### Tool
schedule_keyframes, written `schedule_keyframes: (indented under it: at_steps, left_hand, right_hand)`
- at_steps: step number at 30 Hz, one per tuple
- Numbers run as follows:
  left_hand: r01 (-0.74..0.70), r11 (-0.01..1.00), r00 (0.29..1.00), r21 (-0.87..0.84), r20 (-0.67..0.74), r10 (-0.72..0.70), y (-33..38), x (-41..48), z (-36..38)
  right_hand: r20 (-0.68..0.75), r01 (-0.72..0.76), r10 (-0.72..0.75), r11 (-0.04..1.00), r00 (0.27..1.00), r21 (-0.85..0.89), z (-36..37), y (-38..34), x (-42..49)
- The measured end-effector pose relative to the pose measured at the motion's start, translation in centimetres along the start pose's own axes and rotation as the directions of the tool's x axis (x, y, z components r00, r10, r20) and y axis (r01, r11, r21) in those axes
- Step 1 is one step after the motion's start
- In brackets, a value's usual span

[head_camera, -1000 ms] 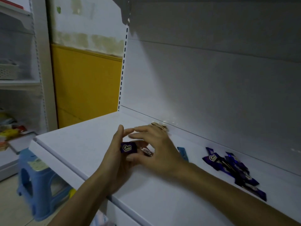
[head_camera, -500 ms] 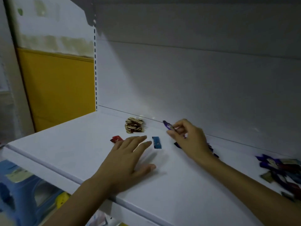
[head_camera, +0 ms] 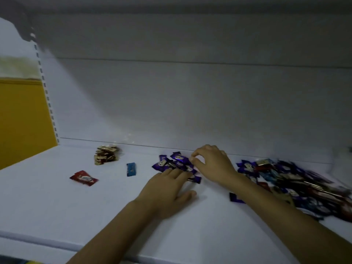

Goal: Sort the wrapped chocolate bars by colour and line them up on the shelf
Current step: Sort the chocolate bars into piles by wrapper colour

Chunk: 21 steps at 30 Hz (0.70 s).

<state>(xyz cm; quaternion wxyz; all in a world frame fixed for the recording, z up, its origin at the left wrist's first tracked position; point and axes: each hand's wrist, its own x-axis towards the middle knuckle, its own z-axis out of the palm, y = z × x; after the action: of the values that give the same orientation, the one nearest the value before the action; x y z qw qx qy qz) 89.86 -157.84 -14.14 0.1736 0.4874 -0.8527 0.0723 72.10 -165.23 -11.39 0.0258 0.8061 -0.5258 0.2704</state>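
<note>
The purple bar that the right hand (head_camera: 211, 164) carried a moment ago is no longer visible; the hand now curls at the 3 o'clock edge of the purple pile (head_camera: 177, 163), so that bar seems sorted, though whether the fingers (head_camera: 199, 152) pinch anything cannot be told. The left hand (head_camera: 169, 187) lies flat and open on the shelf (head_camera: 95, 216), fingertips (head_camera: 185, 174) touching the glossy, crinkled pile's 6 o'clock side.
</note>
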Motion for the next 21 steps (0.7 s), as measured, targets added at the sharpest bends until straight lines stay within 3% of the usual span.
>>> schedule_keyframes:
  at_steps: [4, 7, 12, 16, 21]
  left_hand:
    - [-0.056, 0.991, 0.996, -0.124, 0.055, 0.063, 5.4, 4.5, 2.2]
    - [-0.049, 0.951, 0.990, -0.306, 0.115, 0.088, 10.8, 7.3, 4.6]
    - [0.078, 0.952, 0.957, -0.295, 0.290, 0.011, 16.6, 10.9, 7.9]
    - [0.120, 0.945, 0.969, -0.306, 0.244, -0.044, 18.6, 13.6, 8.9]
    - [-0.036, 0.990, 0.997, -0.139, 0.061, 0.045, 21.8, 16.0, 10.1]
  right_hand:
    - [-0.005, -0.053, 0.053, 0.999, 0.999, 0.001, -4.2, 5.3, -4.8]
    - [-0.107, -0.151, 0.151, 0.988, 0.983, 0.002, -7.5, 10.4, -8.3]
    - [-0.237, -0.492, 0.459, 0.863, 0.856, -0.109, -10.7, 19.0, -12.0]
    - [-0.135, -0.657, 0.646, 0.752, 0.751, -0.057, -9.8, 22.8, -13.8]
    - [-0.131, -0.620, 0.623, 0.781, 0.771, 0.070, -9.1, 23.3, -13.9]
